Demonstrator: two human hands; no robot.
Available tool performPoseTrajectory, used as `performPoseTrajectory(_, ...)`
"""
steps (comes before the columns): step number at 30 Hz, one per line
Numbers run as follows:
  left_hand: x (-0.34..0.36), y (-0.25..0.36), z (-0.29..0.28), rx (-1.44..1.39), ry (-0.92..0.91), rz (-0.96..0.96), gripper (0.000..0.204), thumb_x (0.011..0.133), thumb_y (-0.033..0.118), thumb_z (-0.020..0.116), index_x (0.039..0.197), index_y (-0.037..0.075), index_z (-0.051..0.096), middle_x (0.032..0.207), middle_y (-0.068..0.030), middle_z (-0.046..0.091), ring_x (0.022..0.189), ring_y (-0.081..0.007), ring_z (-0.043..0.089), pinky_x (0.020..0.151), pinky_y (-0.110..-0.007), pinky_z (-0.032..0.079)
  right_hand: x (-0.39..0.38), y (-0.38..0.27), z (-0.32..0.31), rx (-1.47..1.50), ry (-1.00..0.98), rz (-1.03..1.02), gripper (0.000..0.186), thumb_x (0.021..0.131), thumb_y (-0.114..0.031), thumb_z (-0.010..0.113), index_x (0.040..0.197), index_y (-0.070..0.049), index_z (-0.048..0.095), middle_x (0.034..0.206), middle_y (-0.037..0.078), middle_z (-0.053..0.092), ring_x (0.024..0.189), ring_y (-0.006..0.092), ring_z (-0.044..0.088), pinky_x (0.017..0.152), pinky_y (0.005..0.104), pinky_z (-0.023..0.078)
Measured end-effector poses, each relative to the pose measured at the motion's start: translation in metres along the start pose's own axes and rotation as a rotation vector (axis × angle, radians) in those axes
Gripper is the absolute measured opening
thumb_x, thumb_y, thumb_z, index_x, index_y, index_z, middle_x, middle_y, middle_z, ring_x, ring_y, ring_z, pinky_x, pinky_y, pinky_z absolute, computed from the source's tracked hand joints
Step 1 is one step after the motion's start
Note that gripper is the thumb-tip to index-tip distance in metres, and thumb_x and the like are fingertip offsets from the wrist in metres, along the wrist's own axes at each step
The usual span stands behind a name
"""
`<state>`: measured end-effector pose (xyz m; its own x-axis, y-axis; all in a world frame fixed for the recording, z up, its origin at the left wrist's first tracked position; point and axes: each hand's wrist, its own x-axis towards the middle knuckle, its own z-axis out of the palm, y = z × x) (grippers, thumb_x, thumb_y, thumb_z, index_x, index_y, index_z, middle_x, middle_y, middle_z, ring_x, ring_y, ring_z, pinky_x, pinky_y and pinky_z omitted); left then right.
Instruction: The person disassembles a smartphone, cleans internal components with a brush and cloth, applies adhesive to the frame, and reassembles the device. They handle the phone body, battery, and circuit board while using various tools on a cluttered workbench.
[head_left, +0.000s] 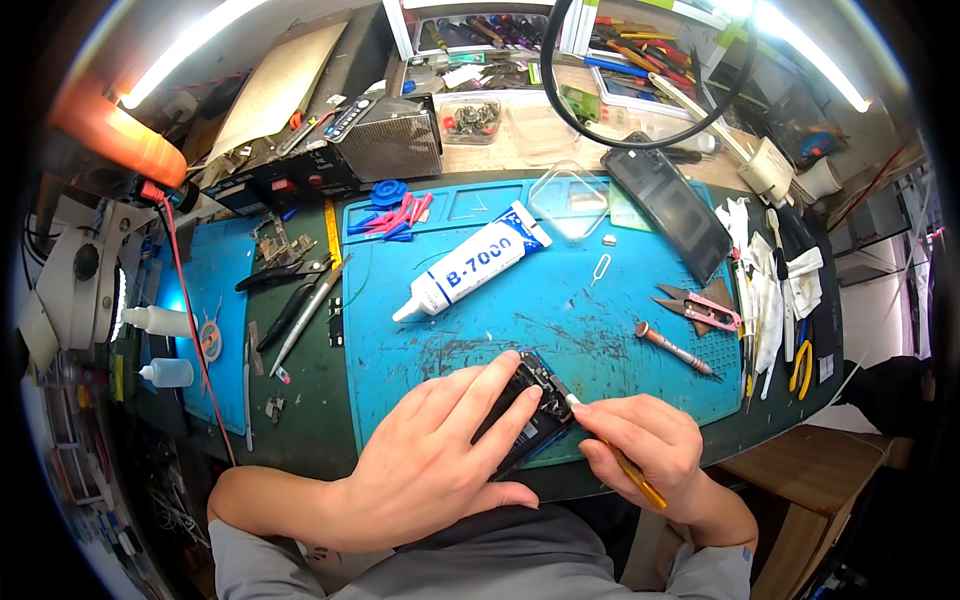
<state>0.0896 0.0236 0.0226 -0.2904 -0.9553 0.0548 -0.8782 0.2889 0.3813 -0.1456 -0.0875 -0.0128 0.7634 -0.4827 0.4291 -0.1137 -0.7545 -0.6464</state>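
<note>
An opened black phone (530, 435) with exposed internal parts lies at the front of the blue mat (400, 350). My left hand (440, 445) holds it, fingers across it and thumb at the lower side. My right hand (645, 450) grips a slim gold-handled tool (636, 474), its light tip at the phone's upper right corner. A large white glue tube (465, 262) lies behind my hands. Beyond my right hand are a copper-coloured screwdriver (670, 345), pink snips (712, 310) and a small metal pin (600, 268).
Another phone (665, 210) and a clear case (568, 200) lie at the back right. Pliers (272, 277), glue bottles (168, 372) and an orange tool (130, 135) are left. White wipes (768, 340) lie right. Tool trays (480, 75) and a cable loop (555, 90) are behind.
</note>
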Motion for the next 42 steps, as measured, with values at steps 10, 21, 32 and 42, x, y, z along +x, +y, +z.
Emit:
performPoseTrajectory(10,0.0009,-0.0018,0.0016,0.015,0.009,0.009,0.084,0.078,0.061,0.075,0.137,0.003,0.063,0.145,-0.0230,0.054,0.119,-0.0363,0.061,0.100,-0.045,0.052,-0.0011,0.0011,-0.0017,0.018,-0.010,0.020,0.034,0.083,-0.003,0.083,0.115,0.002,0.073,0.097,0.013,0.074,0.074,0.0255,0.071,0.062,0.0330,0.057)
performPoseTrajectory(21,0.0006,0.0009,0.0050,-0.001,0.022,-0.004,0.083,0.078,0.057,0.078,0.137,0.001,0.062,0.145,-0.0243,0.053,0.117,-0.0374,0.061,0.097,-0.044,0.054,0.0070,0.0001,-0.0013,0.009,-0.009,0.031,0.035,0.080,-0.001,0.083,0.114,0.002,0.074,0.100,0.013,0.072,0.077,0.0260,0.070,0.064,0.0335,0.056)
performPoseTrajectory(32,0.0009,0.0010,0.0038,0.000,0.021,0.008,0.084,0.077,0.056,0.079,0.137,-0.001,0.062,0.144,-0.0247,0.053,0.116,-0.0370,0.061,0.096,-0.043,0.055,0.0061,0.0029,0.0027,0.011,0.006,0.003,0.037,0.080,0.001,0.083,0.116,0.002,0.073,0.102,0.013,0.071,0.080,0.0273,0.070,0.066,0.0349,0.057)
performPoseTrajectory(42,0.0009,0.0022,0.0037,0.019,0.020,0.006,0.084,0.077,0.055,0.079,0.138,0.000,0.061,0.145,-0.0245,0.053,0.116,-0.0369,0.061,0.097,-0.043,0.055,0.0050,-0.0014,0.0022,-0.027,0.019,0.015,0.034,0.079,0.000,0.082,0.112,0.002,0.073,0.100,0.014,0.072,0.080,0.0274,0.071,0.065,0.0346,0.058)
